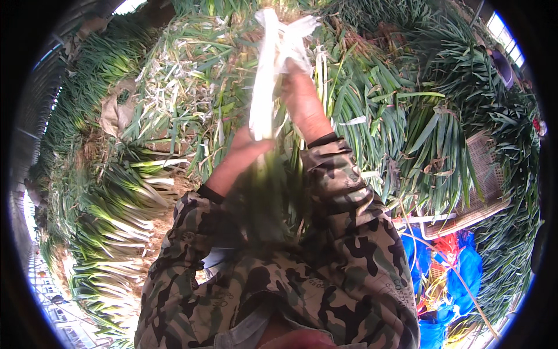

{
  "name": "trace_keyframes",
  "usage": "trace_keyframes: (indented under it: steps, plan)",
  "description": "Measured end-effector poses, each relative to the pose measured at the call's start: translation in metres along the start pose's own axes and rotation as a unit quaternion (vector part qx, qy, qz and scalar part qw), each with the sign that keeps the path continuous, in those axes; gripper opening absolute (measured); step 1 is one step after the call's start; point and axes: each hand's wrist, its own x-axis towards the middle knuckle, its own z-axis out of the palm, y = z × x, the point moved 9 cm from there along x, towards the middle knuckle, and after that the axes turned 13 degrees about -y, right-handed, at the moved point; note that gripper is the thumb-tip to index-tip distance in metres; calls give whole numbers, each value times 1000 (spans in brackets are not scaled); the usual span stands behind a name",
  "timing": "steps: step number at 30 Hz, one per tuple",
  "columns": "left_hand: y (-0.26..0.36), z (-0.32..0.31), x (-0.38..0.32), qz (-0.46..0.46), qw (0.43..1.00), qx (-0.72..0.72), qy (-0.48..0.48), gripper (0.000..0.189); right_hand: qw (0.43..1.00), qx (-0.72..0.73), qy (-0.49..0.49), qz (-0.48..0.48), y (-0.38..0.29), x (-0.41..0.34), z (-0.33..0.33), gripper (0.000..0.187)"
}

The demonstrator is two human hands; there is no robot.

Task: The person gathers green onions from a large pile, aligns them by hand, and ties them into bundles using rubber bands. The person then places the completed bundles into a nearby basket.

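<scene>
Before me a long green onion (263, 100) stands out with its bright white stalk pointing away and its green leaves toward my lap. Around the stalk, where white turns green, my left hand (246, 148) is closed. Just right of the stalk's far part is my right hand (301, 98), its fingertips at a whitish, filmy peeled layer (298, 37) that spreads off the stalk. The fingers are blurred and overexposed, but they appear to pinch that layer. Leaves and peeled skins (174, 83) lie heaped beneath and beyond both hands.
Rows of green onions with pale stalks (126, 227) lie at the left. Leafy bunches (440, 148) lie at the right, beside a beige plastic crate (484, 174). Blue plastic material (464, 279) with red and yellow strands is lower right. A brown scrap (117, 111) lies upper left.
</scene>
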Motion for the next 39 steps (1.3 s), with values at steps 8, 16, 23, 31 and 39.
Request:
trace_keyframes:
  steps: [8,16,23,31,39]
  plan:
    - [56,-13,13,-46,984,173,-16,54,964,191,85,-162,-71,-28,-52,68]
    - [159,-6,33,-17,914,392,-99,70,934,235,73,-259,-123,-61,-125,44]
    - [200,-41,-7,-91,782,613,-73,69,955,158,163,-193,-94,-57,-149,49]
    - [154,-76,-100,-150,838,518,-81,60,943,-24,313,-109,-86,-61,-185,37]
    - [87,-167,-236,-229,922,309,36,77,844,-345,396,-110,-145,-124,-181,46]
